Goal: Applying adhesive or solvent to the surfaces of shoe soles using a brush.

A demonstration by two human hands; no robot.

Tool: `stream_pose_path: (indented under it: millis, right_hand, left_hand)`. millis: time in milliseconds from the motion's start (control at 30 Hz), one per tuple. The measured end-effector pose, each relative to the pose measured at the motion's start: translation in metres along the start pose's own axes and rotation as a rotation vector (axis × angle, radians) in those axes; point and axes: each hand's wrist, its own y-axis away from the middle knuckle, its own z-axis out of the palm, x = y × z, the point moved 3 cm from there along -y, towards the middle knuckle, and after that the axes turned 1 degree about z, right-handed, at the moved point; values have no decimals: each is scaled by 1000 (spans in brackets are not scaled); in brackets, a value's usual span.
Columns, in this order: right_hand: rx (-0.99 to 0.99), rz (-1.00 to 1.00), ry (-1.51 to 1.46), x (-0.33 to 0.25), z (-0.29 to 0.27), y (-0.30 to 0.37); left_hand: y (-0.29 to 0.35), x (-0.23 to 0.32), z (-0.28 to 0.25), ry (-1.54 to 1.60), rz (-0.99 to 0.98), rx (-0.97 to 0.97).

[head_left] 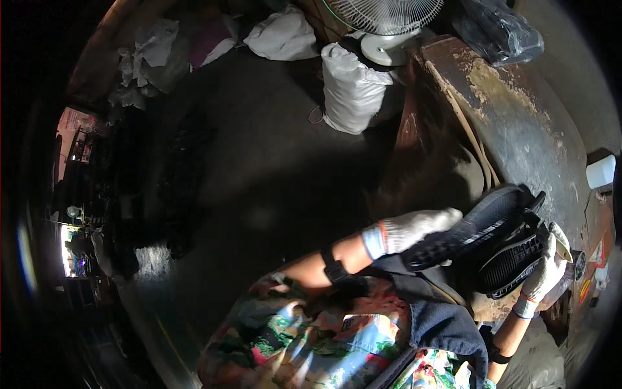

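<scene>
Two black sandals are in front of me at the corner of the worn table. My left hand (pixel 424 230), in a white knit glove, lies along the near left edge of the longer sandal (pixel 495 211), its fingers together against it and its thumb hidden. The second sandal (pixel 512 264) lies to the right and nearer, with its ridged sole showing. My right hand (pixel 547 269), also gloved, grips this one at its right side. A pale tan piece (pixel 562 243) shows at the right fingers; I cannot tell what it is.
The worn table (pixel 518 123) with peeling brown patches stretches away at the right. On it are a black plastic bag (pixel 502 32) and a white cup-like container (pixel 601 172). A white sack (pixel 353 91) and a fan (pixel 389 16) stand beyond. More sacks (pixel 282 35) lie at the back.
</scene>
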Motion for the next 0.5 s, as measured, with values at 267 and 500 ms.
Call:
stream_pose_path:
  millis: [267,500]
  right_hand:
    - [107,-135,186,3,-53,-19]
    - [160,-377,603,-7,-60,-3]
  left_hand:
    - [131,120,-205,1418,852,503]
    - [-7,47,-249,1620,561,241]
